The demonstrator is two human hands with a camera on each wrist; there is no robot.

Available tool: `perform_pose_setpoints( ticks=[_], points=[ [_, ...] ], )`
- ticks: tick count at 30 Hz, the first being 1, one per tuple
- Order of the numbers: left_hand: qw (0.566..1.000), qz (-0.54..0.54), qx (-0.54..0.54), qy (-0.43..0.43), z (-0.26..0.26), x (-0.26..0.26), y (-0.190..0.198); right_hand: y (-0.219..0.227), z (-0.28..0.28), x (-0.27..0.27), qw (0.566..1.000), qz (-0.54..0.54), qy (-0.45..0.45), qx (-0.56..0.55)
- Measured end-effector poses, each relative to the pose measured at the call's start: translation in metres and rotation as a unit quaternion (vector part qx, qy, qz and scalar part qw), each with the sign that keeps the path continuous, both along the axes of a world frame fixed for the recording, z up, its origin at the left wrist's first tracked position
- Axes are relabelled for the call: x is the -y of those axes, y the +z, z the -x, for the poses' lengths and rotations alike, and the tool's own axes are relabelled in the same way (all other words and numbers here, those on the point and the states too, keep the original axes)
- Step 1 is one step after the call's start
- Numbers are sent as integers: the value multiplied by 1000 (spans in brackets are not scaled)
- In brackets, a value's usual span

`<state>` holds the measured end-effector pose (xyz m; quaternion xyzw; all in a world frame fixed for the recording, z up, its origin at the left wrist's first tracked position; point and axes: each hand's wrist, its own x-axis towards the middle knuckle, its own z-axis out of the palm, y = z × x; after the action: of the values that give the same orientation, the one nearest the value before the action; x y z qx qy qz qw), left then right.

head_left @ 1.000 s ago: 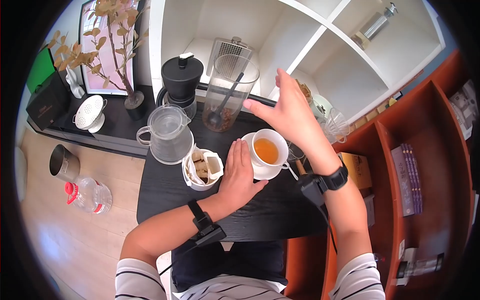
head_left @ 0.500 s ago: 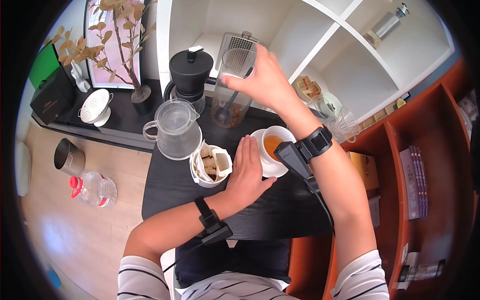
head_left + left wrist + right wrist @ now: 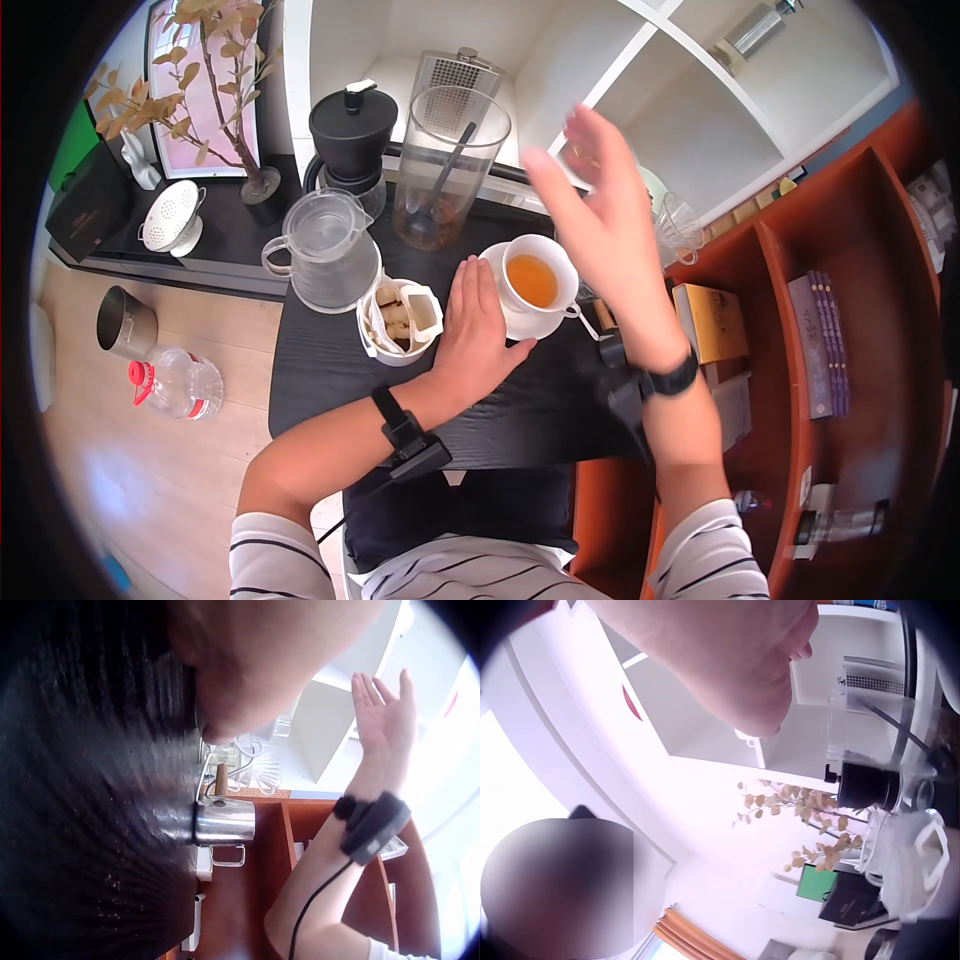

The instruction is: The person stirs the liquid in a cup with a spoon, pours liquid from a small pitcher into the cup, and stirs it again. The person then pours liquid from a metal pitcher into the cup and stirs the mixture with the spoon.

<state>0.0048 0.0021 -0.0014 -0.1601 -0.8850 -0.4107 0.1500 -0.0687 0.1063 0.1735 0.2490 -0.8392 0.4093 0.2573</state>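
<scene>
The left hand (image 3: pixel 470 335) lies flat on the black tabletop, fingers straight, between a drip-bag cup (image 3: pixel 398 322) and a white teacup of amber liquid (image 3: pixel 532 281) on its saucer. Raised above the table to the right of the tall glass cylinder (image 3: pixel 448 170), the right hand (image 3: pixel 605 225) is empty, its fingers extended and slightly blurred. In the left wrist view the right hand (image 3: pixel 385 720) shows an open palm. A dark spoon stands in the cylinder among brown bits.
A glass server (image 3: pixel 325 255) and black grinder (image 3: pixel 352 135) stand at the table's left. Behind are white shelves; glassware stands behind the right forearm. A metal pitcher (image 3: pixel 225 822) shows in the left wrist view. Bottle (image 3: pixel 180 384) and bin (image 3: pixel 127 322) are on the floor.
The right hand first moved left to the cylinder's rim, then back right and away from it. The left hand kept its place on the table. The head view shifted slightly.
</scene>
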Motion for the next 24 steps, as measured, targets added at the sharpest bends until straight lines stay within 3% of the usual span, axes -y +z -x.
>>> perform_pose_setpoints(
  ticks=[4, 6, 9, 12, 15, 24],
  points=[
    [1000, -3, 8, 3, 0, 0, 1, -35, -87, -40, 978, 137, -4, 156],
    [1000, -3, 2, 4, 0, 0, -1, -72, -117, -59, 972, 117, 2, 206],
    [1000, -6, -3, 5, 1, -2, -5, -116, -144, -76, 947, 66, -81, 305],
    [1000, 1, -9, 4, 1, -2, -7, -144, -138, -86, 911, 142, -110, 372],
    [1000, 8, -18, 4, 2, -3, -8, -142, -118, -81, 870, 218, -111, 428],
    [999, 12, -50, -5, 2, -1, -2, -154, -93, -78, 863, 277, -39, 421]
  ],
)
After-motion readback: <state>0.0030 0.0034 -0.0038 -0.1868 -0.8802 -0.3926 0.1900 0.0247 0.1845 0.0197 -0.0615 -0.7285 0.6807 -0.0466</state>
